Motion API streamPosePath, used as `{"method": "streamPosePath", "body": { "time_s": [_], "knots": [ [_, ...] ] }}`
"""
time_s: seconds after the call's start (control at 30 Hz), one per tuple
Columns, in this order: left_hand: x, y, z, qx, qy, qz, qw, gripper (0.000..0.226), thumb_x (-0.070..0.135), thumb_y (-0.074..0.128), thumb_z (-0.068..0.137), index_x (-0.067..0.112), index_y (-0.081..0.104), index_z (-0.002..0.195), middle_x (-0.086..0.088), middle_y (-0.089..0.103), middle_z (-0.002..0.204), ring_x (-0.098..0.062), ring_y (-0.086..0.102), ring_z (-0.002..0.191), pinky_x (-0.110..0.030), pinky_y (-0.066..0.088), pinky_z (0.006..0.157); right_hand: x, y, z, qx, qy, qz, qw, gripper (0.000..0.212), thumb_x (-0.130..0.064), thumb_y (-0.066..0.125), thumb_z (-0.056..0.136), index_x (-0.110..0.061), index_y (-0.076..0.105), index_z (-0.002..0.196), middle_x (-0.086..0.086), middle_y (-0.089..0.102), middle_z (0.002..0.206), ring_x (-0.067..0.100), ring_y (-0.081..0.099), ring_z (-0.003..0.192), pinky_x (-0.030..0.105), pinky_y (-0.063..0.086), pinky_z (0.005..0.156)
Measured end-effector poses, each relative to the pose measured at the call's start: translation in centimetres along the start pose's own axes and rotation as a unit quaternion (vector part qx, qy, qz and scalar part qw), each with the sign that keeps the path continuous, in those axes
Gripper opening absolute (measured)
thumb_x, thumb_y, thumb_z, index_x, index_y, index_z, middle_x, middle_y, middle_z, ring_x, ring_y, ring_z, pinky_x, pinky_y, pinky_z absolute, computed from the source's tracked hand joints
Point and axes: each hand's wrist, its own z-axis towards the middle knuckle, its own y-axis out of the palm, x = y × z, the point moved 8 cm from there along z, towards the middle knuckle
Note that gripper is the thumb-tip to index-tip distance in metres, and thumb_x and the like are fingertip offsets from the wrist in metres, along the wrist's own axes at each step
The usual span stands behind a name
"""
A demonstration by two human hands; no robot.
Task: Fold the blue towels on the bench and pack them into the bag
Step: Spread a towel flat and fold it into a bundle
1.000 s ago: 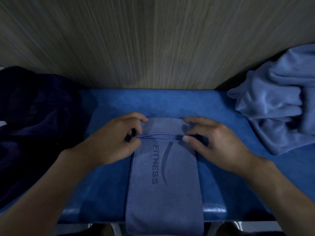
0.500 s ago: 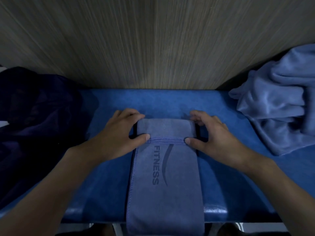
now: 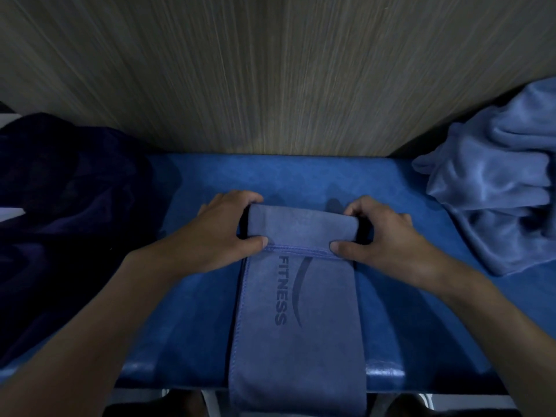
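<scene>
Pinching with thumb and curled fingers, the left hand (image 3: 222,230), right of a dark fabric heap (image 3: 60,221), holds the folded towel (image 3: 301,311) lying centre on the blue padded bench (image 3: 301,176); the right hand (image 3: 382,233) pinches its other side. Crumpled towels (image 3: 496,191) sit far right; a wood-grain wall (image 3: 270,70) stands behind.

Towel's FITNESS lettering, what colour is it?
Dark navy lettering on a blue-grey towel, head view.

The towel (image 3: 301,326) is lying across the middle of the bench (image 3: 301,176), its near end hanging over the front edge, with the left hand (image 3: 222,233) and right hand (image 3: 382,236) gripping its folded far end from either side. A towel heap (image 3: 496,191) is sitting at the bench's right end, a fabric bundle (image 3: 60,206) at its left, a wall panel (image 3: 270,70) behind.
</scene>
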Motion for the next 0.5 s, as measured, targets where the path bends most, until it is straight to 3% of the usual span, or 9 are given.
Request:
{"method": "streamPosePath", "body": {
  "time_s": [0.07, 0.17, 0.33, 0.5],
  "knots": [
    [0.2, 0.0, 0.1, -0.001, 0.015, -0.008, 1.0, 0.041, 0.037, 0.073, 0.083, 0.036, 0.047, 0.115, 0.02, 0.048, 0.113, -0.002, 0.044, 0.111, -0.041, 0.036, 0.107, 0.0, -0.1, 0.0, -0.005, -0.002, 0.023, 1.0, 0.039, -0.051, 0.074, 0.068, -0.033, 0.047, 0.089, -0.01, 0.06, 0.081, 0.008, 0.053, 0.081, 0.035, 0.037, 0.093],
    [0.1, -0.3, 0.0, 0.017, 0.012, -0.032, 0.999, 0.033, 0.034, 0.075, 0.081, 0.036, 0.048, 0.1, 0.017, 0.055, 0.1, -0.004, 0.052, 0.099, -0.039, 0.043, 0.095, -0.2, -0.4, 0.1, 0.021, -0.012, 0.05, 0.998, 0.04, -0.051, 0.072, 0.066, -0.04, 0.048, 0.096, -0.016, 0.062, 0.092, 0.008, 0.057, 0.09, 0.044, 0.042, 0.097],
    [1.2, -1.9, -0.1, 0.123, 0.043, -0.108, 0.986, 0.035, 0.016, 0.076, 0.081, 0.031, 0.045, 0.088, 0.01, 0.057, 0.08, -0.004, 0.055, 0.072, -0.02, 0.044, 0.062, -1.8, -1.9, 0.1, 0.143, -0.079, 0.027, 0.986, 0.034, -0.018, 0.077, 0.077, -0.031, 0.054, 0.099, -0.017, 0.058, 0.097, 0.001, 0.052, 0.09, 0.044, 0.041, 0.096],
    [1.8, -1.2, -0.7, 0.07, 0.074, -0.084, 0.991, 0.043, 0.021, 0.081, 0.076, 0.031, 0.047, 0.1, 0.015, 0.057, 0.097, -0.005, 0.056, 0.092, -0.025, 0.047, 0.078, -2.1, -1.4, -0.3, 0.102, -0.114, -0.03, 0.988, 0.041, -0.012, 0.076, 0.075, -0.033, 0.045, 0.093, -0.013, 0.059, 0.094, 0.008, 0.056, 0.09, 0.036, 0.038, 0.089]
  ]
}}
